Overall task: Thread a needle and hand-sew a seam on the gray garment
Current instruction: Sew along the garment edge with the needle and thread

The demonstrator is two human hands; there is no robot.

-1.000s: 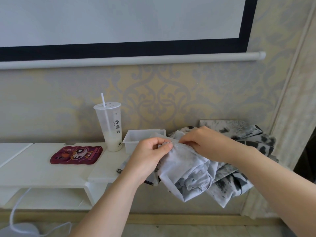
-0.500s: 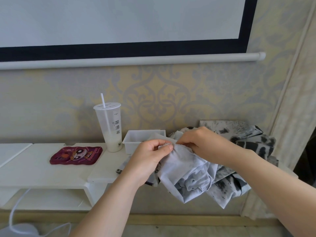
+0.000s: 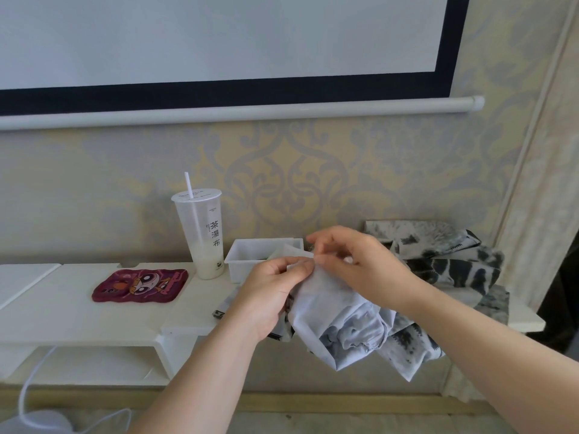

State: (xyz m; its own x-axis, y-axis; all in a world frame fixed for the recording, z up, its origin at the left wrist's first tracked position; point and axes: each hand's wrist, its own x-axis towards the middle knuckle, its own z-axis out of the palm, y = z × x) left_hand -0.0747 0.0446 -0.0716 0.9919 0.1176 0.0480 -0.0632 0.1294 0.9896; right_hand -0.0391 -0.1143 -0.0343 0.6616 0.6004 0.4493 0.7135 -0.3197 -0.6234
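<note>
1. A projection screen (image 3: 219, 36) fills the upper wall — matte white, edged by a black border, with a white round bar along its bottom.
2. Below it the wallpaper (image 3: 297, 177) shows grey damask scrolls on pale yellow.
3. A white bench (image 3: 78, 311) runs along the wall, smooth and flat, with an open shelf beneath.
4. The gray garment (image 3: 341, 317) lies bunched at the bench's right end, soft and creased, its pale inner side turned out over a dark blotched print; 1 fold hangs past the bench edge.
5. The left hand (image 3: 269, 296) has its grip clenched on the garment's upper edge, thumb against fingertips.
6. The right hand (image 3: 363, 267) meets it there, grip pinching the same edge; whether a needle sits between the fingers I cannot tell.
7. A tall translucent plastic cup (image 3: 200, 233) with a flat lid and a white straw stands upright, a milky liquid at its bottom.
8. A white rectangular plastic tray (image 3: 247, 261) sits just right of the cup — partly behind the hands.
9. A maroon cartoon-print pad (image 3: 141, 285) lies flat left of the cup.
</note>
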